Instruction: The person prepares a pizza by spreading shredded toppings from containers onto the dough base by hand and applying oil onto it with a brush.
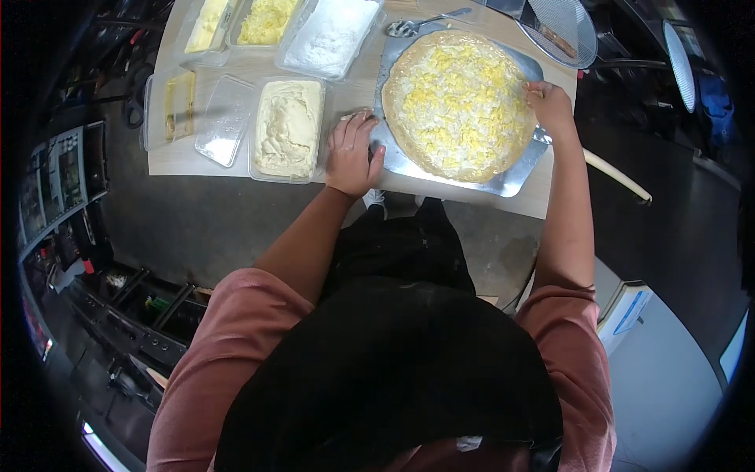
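A round dough base (464,106) topped with white and yellow shreds lies on a metal peel (503,182), whose pale handle (617,175) sticks out past the table's right edge. At the right rim of the dough is my right hand (550,110), fingers bent together at the crust; whatever is between them is too small to make out. My left hand (352,152) rests on the table with its fingers apart, between the peel and a tub of creamy pale spread (287,130). It holds nothing.
Tubs of white powder (330,39), yellow shreds (266,21) and pale slices (206,25) stand at the back left. Nearer are an oil container (179,106) and a clear lid (223,122). A spoon (405,28) and mesh strainer (560,31) lie at the back.
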The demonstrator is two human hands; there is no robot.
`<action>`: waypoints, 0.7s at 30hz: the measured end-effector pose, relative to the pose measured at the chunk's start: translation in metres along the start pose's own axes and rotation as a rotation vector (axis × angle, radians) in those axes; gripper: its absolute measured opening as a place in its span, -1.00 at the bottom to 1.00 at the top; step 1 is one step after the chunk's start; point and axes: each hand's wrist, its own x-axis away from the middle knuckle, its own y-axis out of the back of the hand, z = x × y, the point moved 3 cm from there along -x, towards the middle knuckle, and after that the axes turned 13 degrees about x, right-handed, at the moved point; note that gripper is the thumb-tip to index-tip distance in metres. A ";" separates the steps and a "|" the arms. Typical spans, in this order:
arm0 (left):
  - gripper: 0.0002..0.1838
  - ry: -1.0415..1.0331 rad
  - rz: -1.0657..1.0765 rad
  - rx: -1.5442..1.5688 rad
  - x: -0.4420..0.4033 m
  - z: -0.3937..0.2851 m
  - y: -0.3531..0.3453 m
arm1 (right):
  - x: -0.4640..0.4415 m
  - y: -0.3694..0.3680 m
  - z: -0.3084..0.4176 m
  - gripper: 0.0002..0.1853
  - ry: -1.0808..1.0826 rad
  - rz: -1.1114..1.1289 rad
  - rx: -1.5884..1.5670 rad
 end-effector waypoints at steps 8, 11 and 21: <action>-0.45 0.000 -0.002 -0.004 0.000 0.001 0.001 | -0.023 0.007 0.021 -0.76 0.098 0.028 0.149; -0.45 -0.003 -0.010 -0.007 0.001 0.002 0.000 | -0.026 0.000 0.011 -0.77 0.153 0.004 0.136; -0.46 0.016 -0.005 -0.003 0.000 -0.001 0.003 | -0.012 0.005 0.014 -0.78 0.159 0.003 0.148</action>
